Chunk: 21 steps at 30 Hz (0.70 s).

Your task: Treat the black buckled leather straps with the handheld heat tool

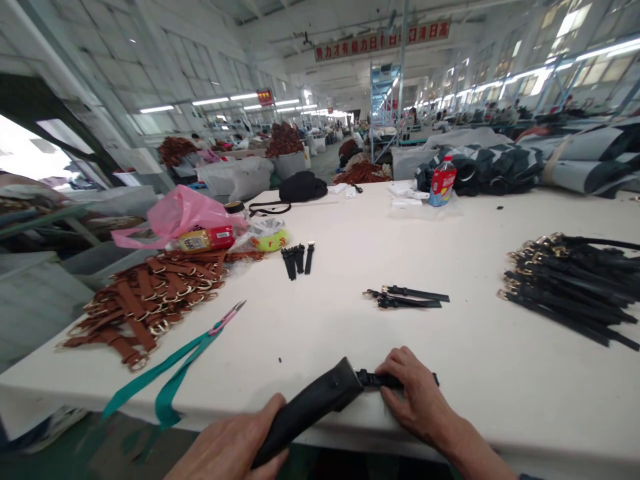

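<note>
My left hand (240, 440) is wrapped around the handle of a black curved hand-held tool (315, 403), whose exact kind I cannot make out. The tool's wide end meets or nearly meets a short black strap (369, 379). Over that strap my right hand (413, 393) is closed, pinching it near the table's front edge; its far end sticks out beyond the fingers. Beyond the hands lie a few black buckle straps (415, 300) with gold-coloured hardware. Farther left sits a small group of short black straps (297, 260).
On the left lie a heap of brown buckled straps (135, 293) and scissors (227, 317) tied with green ribbon. A big pile of black straps (575, 287) is at the right. A red-labelled bottle (443, 181) and black rolled material (485, 167) stand at the white table's (340, 333) back.
</note>
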{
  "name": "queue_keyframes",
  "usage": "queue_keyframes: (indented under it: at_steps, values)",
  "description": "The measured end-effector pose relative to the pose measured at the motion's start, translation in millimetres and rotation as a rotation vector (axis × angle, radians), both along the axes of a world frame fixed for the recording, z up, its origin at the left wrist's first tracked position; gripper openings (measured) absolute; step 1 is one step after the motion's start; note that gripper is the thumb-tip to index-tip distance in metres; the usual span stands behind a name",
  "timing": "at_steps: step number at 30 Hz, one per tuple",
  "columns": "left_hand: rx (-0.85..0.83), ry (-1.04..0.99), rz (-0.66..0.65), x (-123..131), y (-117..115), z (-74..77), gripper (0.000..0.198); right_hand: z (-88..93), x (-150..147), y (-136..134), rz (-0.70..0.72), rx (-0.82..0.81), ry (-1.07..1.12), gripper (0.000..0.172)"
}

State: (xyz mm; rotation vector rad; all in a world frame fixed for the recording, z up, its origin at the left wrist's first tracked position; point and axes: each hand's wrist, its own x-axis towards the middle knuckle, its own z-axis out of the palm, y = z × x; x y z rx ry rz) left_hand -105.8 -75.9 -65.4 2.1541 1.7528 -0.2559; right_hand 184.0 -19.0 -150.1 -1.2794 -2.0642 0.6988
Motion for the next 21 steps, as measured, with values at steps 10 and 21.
queue_keyframes:
  at_steps: [10,21]
  values:
    - [0.046,0.082,-0.107,25,10,23.2,0.047,1.1,3,-3,-0.055,-0.004,-0.011,0.018]
    - [-0.036,0.01,0.031,-2,-3,4.2,0.049,-0.3,6,-2,-0.013,0.054,-0.007,0.021]
